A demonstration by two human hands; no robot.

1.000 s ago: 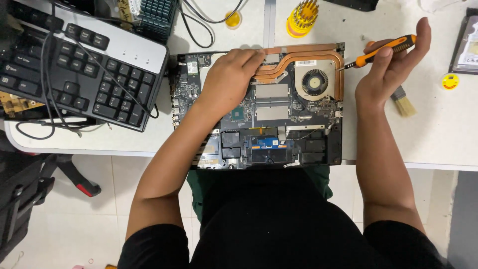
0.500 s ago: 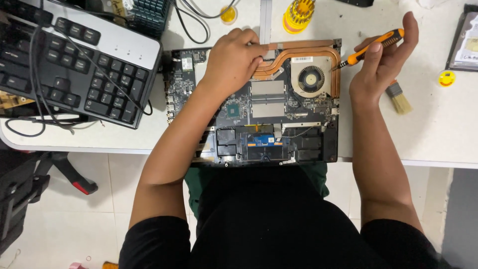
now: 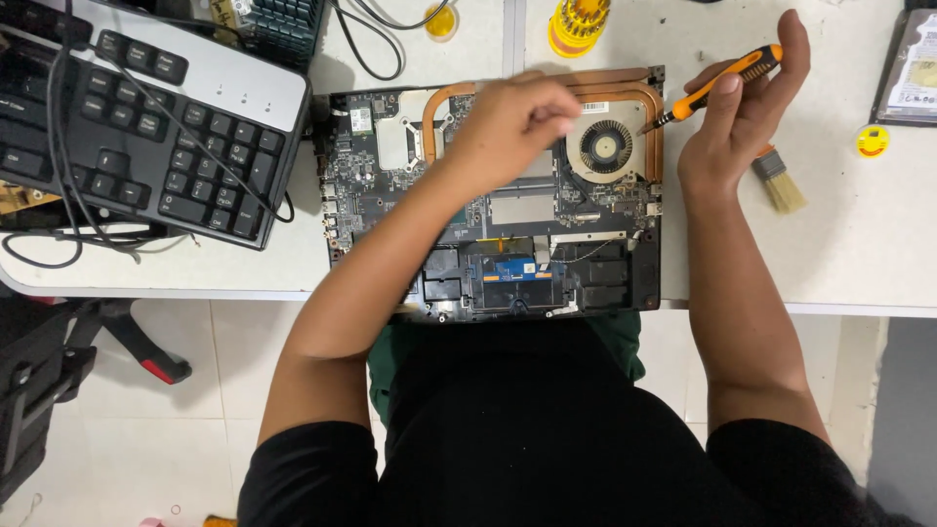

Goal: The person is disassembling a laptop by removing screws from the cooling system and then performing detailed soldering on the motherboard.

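1. Shifted since the earlier frame: left hand (image 3: 512, 122) is now being held further right over the opened laptop (image 3: 390, 185), by the copper heat pipe (image 3: 434, 112), blurred; fingers are curled together, whether anything is being pinched cannot be told.
2. Orange screwdriver (image 3: 717, 86) is being clamped between thumb and fingers of right hand (image 3: 737, 122), tip being pressed at the fan (image 3: 605, 146) edge.
3. Laptop is lying at the desk (image 3: 839, 254) front edge, centre.
4. Keyboard (image 3: 146, 117) is sitting at the left edge; brush (image 3: 778, 181) is lying just right of the right hand.
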